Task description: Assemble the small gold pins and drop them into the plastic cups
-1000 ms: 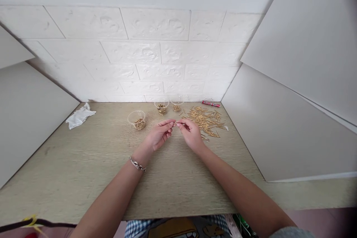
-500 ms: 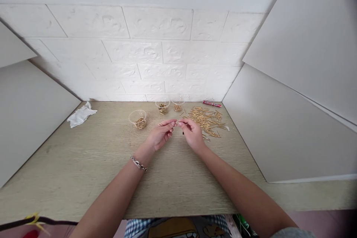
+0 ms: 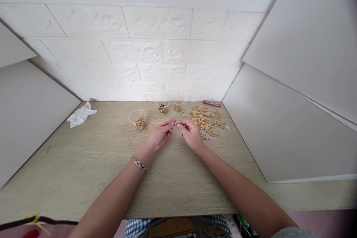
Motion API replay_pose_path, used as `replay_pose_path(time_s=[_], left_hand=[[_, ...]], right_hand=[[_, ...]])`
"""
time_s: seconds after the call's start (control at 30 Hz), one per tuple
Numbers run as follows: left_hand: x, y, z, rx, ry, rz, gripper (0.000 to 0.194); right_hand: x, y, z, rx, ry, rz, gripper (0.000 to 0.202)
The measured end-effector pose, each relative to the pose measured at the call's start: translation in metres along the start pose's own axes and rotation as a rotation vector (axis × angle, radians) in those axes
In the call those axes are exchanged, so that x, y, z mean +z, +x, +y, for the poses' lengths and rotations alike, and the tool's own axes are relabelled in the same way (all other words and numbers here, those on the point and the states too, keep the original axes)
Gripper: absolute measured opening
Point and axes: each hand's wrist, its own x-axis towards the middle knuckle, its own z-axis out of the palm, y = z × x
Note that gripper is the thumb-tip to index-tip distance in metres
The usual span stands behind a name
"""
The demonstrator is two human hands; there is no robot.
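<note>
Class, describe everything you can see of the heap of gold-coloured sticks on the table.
The heap of gold-coloured sticks lies loose on the wooden table, far right, near the wall. The pieces are thin, straight and short, metallic-looking, crossing at many angles; a few strays lie apart at its edges. It sits just beyond the right hand, which does not touch it, and right of three clear cups. A red pen-like object lies behind it.

Bright, even light; soft shadows; wide-angle warp at edges; corners dark.

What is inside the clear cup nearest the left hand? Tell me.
The clear cup holds a small heap of gold-coloured pieces at its bottom; their exact shape is too small to tell.
</note>
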Motion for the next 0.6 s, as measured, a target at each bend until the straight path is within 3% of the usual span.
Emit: replay_pose_path(time_s=[0.23,0.6], left_hand=[[0.005,0.000,-0.006,0.091,0.065,0.039,0.029],[0.016,-0.005,-0.019,0.272,0.228,0.193,0.016]], right_hand=[[0.000,-0.001,-0.001,0.032,0.011,0.006,0.019],[0.008,-0.005,0.000,0.084,0.078,0.089,0.021]])
